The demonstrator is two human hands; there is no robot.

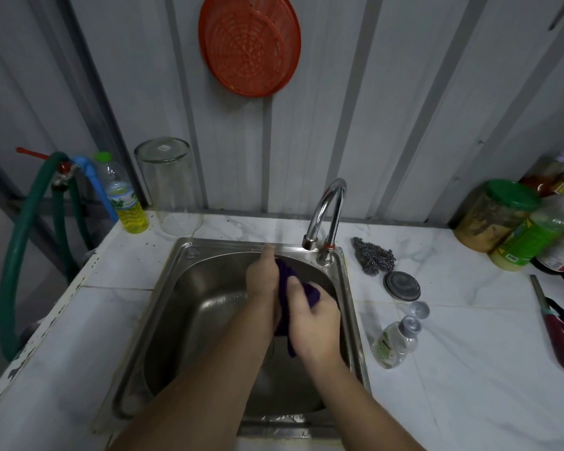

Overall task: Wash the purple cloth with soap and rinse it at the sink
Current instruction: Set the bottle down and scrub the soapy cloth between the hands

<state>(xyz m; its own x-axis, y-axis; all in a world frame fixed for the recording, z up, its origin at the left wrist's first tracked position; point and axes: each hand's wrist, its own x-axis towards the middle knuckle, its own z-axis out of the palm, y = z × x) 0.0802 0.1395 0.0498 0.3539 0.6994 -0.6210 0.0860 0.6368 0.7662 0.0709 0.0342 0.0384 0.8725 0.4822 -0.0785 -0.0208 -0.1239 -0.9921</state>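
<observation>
The purple cloth is bunched between both my hands over the steel sink. My left hand presses it from the left, fingers pointing toward the back rim. From the right, my right hand grips the cloth, and a strip of it hangs below the palm. The chrome tap curves just behind and to the right of the hands; I see no water stream. A small soap bottle lies on its side on the counter, right of the sink.
Right of the sink lie a steel scourer, a round lid and a lighter. Jars and bottles crowd the back right corner. An upturned glass jar, a yellow liquid bottle and green hose stand at the left.
</observation>
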